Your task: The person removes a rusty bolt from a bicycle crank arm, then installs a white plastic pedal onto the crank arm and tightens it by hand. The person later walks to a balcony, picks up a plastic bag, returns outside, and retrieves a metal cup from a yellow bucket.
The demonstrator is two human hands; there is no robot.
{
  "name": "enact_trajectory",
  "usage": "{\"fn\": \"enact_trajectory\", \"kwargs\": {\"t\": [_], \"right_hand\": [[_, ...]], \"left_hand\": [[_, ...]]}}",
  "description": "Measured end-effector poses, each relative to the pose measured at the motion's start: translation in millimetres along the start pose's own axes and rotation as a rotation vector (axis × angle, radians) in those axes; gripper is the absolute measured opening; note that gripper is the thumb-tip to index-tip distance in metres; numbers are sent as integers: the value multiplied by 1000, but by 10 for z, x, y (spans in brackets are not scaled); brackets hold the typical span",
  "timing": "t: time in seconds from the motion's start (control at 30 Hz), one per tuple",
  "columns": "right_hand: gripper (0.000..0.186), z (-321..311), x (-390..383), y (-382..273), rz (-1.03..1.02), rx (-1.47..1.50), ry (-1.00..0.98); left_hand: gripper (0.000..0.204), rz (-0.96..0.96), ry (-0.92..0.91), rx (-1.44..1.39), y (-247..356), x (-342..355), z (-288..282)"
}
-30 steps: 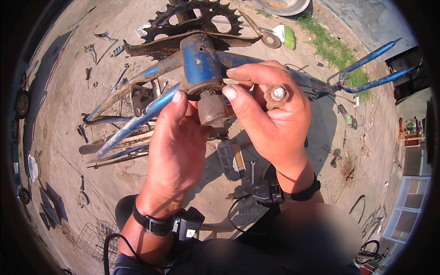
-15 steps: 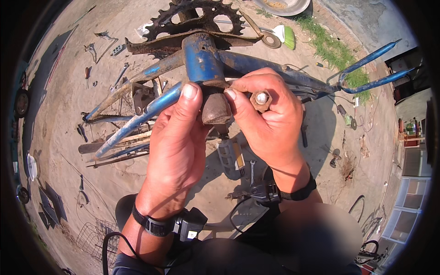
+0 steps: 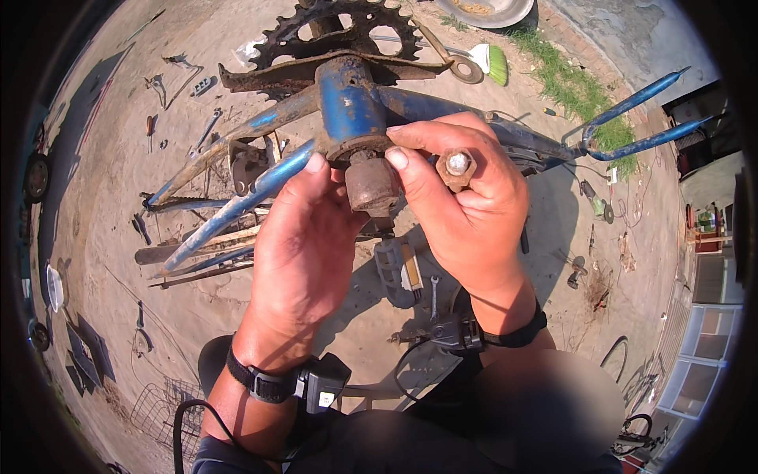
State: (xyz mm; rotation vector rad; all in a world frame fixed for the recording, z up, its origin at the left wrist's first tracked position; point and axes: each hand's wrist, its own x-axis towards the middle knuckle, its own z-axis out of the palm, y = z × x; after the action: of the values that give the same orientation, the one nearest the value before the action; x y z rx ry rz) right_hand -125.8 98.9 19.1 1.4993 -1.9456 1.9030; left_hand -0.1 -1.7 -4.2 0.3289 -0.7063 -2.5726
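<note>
Two hands flank the ring (image 3: 358, 148): left (image 3: 300, 245), grip unclear; right (image 3: 474, 209), curled round a bolt (image 3: 457, 164); press both sides evenly.

The left forearm (image 3: 245, 399) is raised from the lower edge. The left hand (image 3: 304, 245) is turned palm inward, its thumb (image 3: 309, 178) pointed upward, its other fingertips mostly hidden. The right hand (image 3: 478, 225) is curled, its index finger (image 3: 430, 136) and thumb (image 3: 414, 186) extended leftward, their tips held slightly apart.

Green brush (image 3: 497, 65) near grass (image 3: 562, 88); metal basin (image 3: 516, 13); likely wire basket (image 3: 164, 411).
</note>
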Motion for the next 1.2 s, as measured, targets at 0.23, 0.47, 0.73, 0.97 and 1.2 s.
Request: {"fn": "enact_trajectory", "kwargs": {"t": [0.23,0.47,0.73,0.97,1.2], "right_hand": [[20,45,-54,43,44,54,30],[16,37,-75,91,82,-4,27],[20,-373,-59,-117,116,-151,-130],[16,-621,-139,-429,81,-333,-437],[20,-354,-393,-689,-23,-432,-643]], "left_hand": [[35,-6,-14,-39,-7,5,-33],[38,36,53,154,6,-22,56],[37,147,213,379,48,-235,-87],[33,134,-52,491,147,-510,-262],[44,-221,-213,701,167,-891,-194]]}}
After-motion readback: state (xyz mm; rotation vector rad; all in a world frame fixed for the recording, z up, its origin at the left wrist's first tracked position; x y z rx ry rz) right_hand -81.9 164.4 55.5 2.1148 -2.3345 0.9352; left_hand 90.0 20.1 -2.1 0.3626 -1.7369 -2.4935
